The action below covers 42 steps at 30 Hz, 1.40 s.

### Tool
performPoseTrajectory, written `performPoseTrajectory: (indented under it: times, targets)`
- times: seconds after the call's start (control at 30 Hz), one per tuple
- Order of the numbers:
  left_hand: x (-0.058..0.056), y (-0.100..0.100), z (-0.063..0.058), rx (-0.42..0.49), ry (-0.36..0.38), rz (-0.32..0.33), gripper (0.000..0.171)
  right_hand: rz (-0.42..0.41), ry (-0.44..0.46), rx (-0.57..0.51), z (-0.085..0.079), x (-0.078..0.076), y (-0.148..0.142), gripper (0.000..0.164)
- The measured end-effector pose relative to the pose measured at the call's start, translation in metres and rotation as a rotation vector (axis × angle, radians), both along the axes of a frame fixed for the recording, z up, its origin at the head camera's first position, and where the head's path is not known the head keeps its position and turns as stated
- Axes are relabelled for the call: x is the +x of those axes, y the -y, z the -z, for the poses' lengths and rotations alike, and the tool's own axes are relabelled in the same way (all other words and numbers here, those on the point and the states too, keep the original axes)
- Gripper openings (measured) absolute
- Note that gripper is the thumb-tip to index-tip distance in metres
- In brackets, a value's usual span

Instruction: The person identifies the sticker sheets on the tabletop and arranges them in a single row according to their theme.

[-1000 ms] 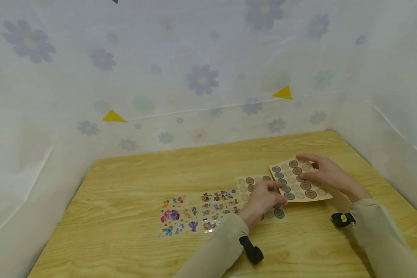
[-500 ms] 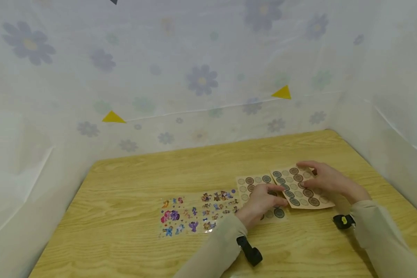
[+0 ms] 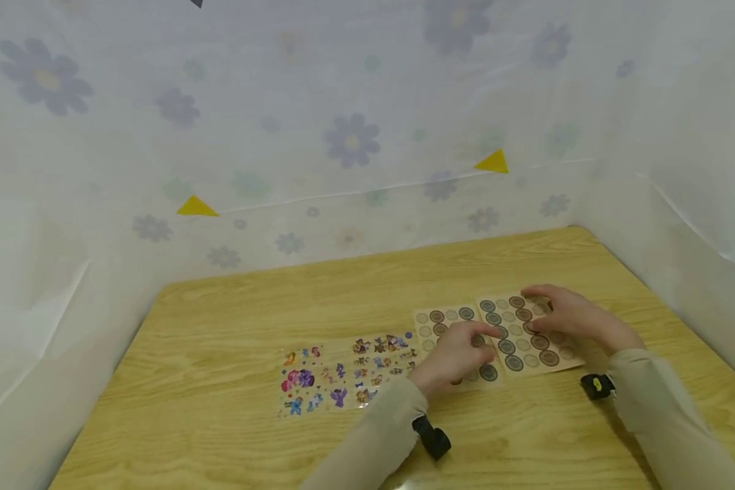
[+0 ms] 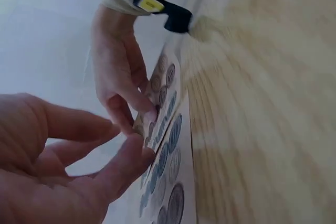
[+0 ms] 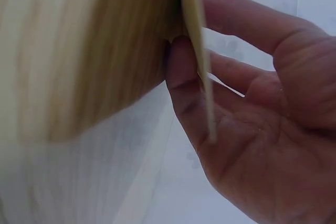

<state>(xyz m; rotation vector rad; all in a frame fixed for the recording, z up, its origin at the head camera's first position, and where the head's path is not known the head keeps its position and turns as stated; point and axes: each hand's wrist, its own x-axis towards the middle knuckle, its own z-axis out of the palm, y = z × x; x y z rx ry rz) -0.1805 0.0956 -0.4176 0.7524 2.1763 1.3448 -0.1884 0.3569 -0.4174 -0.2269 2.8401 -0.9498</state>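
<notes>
On the right of the table in the head view lies a tan sticker sheet (image 3: 514, 344) with rows of round stamp-like stickers. My right hand (image 3: 572, 316) grips its right side, thumb on top; in the right wrist view the sheet's edge (image 5: 202, 59) passes between thumb and fingers. Just left of it, a similar round-sticker sheet (image 3: 439, 317) lies flat, partly covered by my left hand (image 3: 456, 354). My left fingertips touch where the two sheets meet. Seen from the left wrist, my left thumb and index finger are slightly apart, with no sheet visible between them.
Farther left on the wood-grain table (image 3: 233, 327) lie a clear sheet of colourful pony stickers (image 3: 306, 381) and a sheet of small cartoon animal stickers (image 3: 373, 367), side by side. A pale flowered curtain (image 3: 343, 88) with yellow triangles encloses the back and sides.
My right hand has lowered the right-hand sheet toward the table and slightly nearer me, and it now lies flatter beside its neighbour. My left hand has barely moved.
</notes>
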Motion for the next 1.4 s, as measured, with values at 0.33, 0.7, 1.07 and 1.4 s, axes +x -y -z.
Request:
performPoseTrajectory:
  times: [0.33, 0.7, 1.07, 1.4]
  targets:
    - [0.011, 0.005, 0.002, -0.561, -0.768, 0.316, 0.033, -0.012, -0.009, 0.018, -0.001, -0.003, 0.003, 0.07]
    - [0.012, 0.005, -0.004, -0.617, -0.763, 0.356, 0.039, 0.018, 0.004, 0.149, -0.005, 0.0, 0.0, 0.071]
    - [0.01, 0.005, -0.004, -0.653, -0.762, 0.345, 0.038, -0.002, -0.048, 0.161, 0.003, -0.007, 0.002, 0.067]
    - [0.006, -0.002, -0.007, -0.47, -0.685, 0.347, 0.046, 0.045, -0.166, 0.177, -0.01, 0.001, 0.007, 0.059]
